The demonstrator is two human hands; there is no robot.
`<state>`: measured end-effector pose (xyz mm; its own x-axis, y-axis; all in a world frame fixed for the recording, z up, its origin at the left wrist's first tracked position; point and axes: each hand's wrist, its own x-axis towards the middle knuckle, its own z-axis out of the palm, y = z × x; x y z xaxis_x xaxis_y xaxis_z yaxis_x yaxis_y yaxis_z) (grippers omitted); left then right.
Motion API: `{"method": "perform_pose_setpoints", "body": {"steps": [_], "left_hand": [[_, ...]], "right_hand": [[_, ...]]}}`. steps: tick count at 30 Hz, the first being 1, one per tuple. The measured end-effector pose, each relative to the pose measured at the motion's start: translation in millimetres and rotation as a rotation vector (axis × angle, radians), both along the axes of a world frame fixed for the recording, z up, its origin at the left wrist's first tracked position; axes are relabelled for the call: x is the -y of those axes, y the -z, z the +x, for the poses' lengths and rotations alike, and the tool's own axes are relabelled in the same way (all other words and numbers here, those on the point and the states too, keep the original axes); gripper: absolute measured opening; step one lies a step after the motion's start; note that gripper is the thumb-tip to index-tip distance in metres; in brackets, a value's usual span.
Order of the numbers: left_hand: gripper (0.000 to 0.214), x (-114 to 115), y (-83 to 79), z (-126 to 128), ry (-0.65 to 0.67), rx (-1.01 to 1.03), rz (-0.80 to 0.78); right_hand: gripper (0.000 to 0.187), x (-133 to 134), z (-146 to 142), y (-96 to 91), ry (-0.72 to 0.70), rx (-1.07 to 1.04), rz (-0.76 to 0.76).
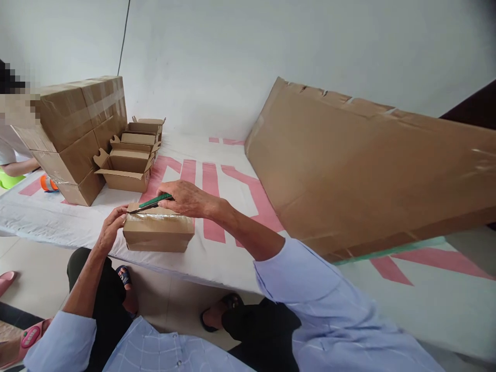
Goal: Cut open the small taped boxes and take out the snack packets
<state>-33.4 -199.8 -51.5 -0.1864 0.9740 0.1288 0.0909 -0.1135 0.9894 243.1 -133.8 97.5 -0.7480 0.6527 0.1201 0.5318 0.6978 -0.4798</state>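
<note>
A small brown cardboard box [158, 235], its top sealed with clear tape, sits near the front edge of the white sheet with pink lettering [217, 258]. My left hand [110, 227] is closed on the box's left end, fingertips pinching its top corner. My right hand [186, 199] grips a green-handled utility knife [153, 202], whose blade tip rests on the box's top left edge. Both sleeves are light blue.
Several open small cartons [129, 163] stand in a row at the back left beside stacked taped boxes [79, 132]. A large flat cardboard package [368, 165] leans at the right. Another person [11, 150] is at the far left. An orange object [48, 183] lies near the stack.
</note>
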Motion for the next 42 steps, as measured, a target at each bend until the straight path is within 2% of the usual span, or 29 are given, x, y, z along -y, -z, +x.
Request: {"method": "perform_pose_setpoints", "body": {"steps": [6, 14, 19, 24, 30, 37, 42], "left_hand": [[0.035, -3, -13.6, -5, 0.046, -0.071, 0.004], [0.031, -6, -16.5, -9, 0.103, -0.126, -0.025], [0.028, -5, -22.5, -10, 0.156, -0.122, -0.024], [0.021, -6, -27.4, -7, 0.162, -0.130, -0.028], [0.019, -7, -30.5, -3, 0.159, -0.085, -0.031], [0.030, -8, -35.0, -3, 0.137, -0.126, -0.083], [0.029, -6, -40.1, -3, 0.133, -0.158, -0.077]], "right_hand": [[0.014, -9, 3, -12.8, -0.025, 0.027, 0.044], [0.015, -11, 12, -13.6, 0.023, 0.085, 0.052], [0.014, -10, 16, -14.3, 0.000, 0.081, 0.077], [0.013, -11, 31, -9.5, 0.028, 0.086, 0.094], [0.016, -9, 32, -1.3, 0.018, 0.053, 0.118], [0.016, -2, 75, -6.2, 0.092, -0.019, 0.072], [0.018, 0, 95, -0.2, 0.142, -0.024, 0.059]]}}
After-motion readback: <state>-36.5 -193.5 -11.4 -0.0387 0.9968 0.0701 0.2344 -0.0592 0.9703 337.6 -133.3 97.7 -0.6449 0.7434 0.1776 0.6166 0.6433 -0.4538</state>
